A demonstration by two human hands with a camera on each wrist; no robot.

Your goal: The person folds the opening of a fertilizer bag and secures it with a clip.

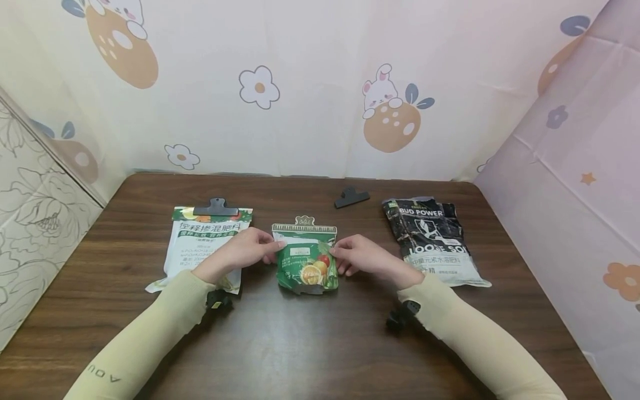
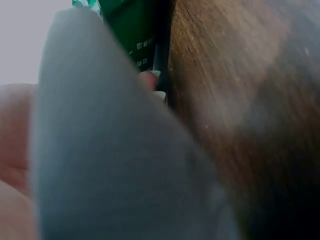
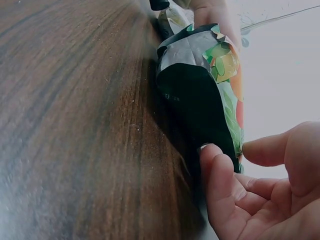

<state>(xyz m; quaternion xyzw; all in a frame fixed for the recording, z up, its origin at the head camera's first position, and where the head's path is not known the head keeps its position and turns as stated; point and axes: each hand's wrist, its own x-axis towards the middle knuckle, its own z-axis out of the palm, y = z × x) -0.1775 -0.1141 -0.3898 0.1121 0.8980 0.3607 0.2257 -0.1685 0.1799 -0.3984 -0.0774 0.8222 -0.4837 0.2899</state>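
A small green bag with fruit printed on it (image 1: 305,266) lies in the middle of the table, a wide decorated clip (image 1: 305,228) across its top edge. My left hand (image 1: 247,250) pinches the bag's upper left side, thumb on the front. Opposite it, my right hand (image 1: 360,255) pinches the right side; in the right wrist view its thumb is at the printed face and its fingers (image 3: 220,180) are at the dark green side. The left wrist view shows a strip of the green bag (image 2: 132,30) and two fingertips (image 2: 159,95) beside it, with a blurred shape covering much else.
To the left lies a white bag (image 1: 195,244) with a black clip (image 1: 216,208) on its top. A loose black clip (image 1: 351,197) is near the table's back edge. At the right lies a black and white bag (image 1: 432,239). Printed curtains (image 1: 310,133) stand behind the table (image 1: 280,344).
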